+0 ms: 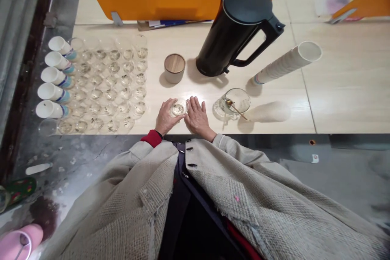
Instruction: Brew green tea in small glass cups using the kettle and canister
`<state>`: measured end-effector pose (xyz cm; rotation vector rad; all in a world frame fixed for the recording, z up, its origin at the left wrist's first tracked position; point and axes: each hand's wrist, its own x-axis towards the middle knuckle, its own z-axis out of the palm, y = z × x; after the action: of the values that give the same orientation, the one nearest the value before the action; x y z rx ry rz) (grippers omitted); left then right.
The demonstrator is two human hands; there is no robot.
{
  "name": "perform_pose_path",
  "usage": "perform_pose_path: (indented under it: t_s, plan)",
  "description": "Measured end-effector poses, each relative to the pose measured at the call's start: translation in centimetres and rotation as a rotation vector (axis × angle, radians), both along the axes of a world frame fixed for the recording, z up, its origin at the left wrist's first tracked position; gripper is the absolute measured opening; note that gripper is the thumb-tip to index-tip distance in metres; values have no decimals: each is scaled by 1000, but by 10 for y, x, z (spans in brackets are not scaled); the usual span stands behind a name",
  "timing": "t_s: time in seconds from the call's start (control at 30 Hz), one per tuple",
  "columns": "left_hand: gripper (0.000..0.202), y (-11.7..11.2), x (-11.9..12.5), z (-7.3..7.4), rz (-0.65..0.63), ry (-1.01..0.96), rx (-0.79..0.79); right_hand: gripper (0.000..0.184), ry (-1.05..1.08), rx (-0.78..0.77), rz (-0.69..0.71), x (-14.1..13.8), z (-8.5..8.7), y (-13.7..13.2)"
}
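Glass cup [179, 108], dark flecks inside, is grasped by the left hand [166, 118], fingers firmly round its side, near the table's [350, 89] front edge. Right hand [198, 118] lies open, released, just beside it. Rows of glasses [111, 85] stand further left.

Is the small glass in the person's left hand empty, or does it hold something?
Not empty: the small glass in the left hand holds dark flecks in what looks like pale liquid.

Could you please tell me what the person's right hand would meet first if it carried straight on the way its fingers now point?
The right hand would probably meet the small wooden-lidded canister first, though depth is hard to judge.
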<state>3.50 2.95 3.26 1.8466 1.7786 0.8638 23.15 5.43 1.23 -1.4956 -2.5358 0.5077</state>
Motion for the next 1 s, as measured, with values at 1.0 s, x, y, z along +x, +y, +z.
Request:
perform_pose_path:
  t_s: [1.0]
  plan:
    - [75, -128, -75, 6, 418, 97, 163, 72, -34, 79, -14, 2, -8, -5]
